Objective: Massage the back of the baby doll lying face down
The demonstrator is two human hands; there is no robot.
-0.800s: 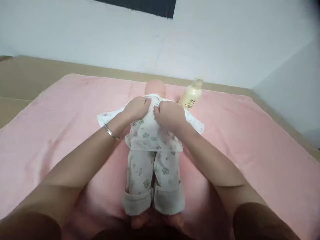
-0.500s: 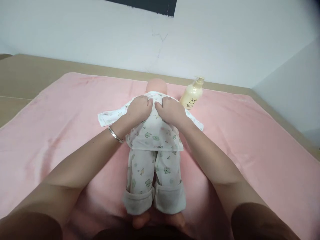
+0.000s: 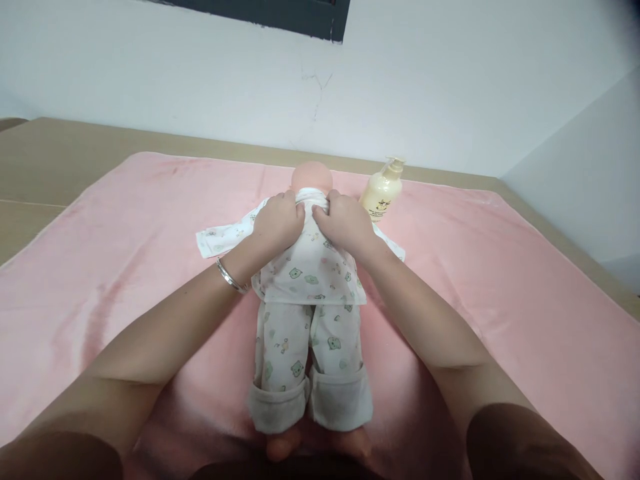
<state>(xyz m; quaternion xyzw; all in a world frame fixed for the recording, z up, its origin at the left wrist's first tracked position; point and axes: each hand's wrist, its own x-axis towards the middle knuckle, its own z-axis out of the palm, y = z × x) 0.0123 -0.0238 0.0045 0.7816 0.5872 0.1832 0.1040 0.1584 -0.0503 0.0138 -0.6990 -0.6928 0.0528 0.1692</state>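
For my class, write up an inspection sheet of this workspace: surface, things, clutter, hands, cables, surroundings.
Surface: pink cloth, lightly creased, over a tan surface
Things: doll lying in a printed shirt and trousers with turned-up cuffs
Clutter: pump bottle on the cloth, beside the doll
Hands: left hand and right hand both on the upper shirt
Cables: nothing seen
Surroundings: pale wall behind, marked, with a dark panel

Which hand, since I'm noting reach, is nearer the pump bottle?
The right hand. It is on the near side of the shirt, close to the pump bottle; the left hand is on the shirt's other side, farther off.
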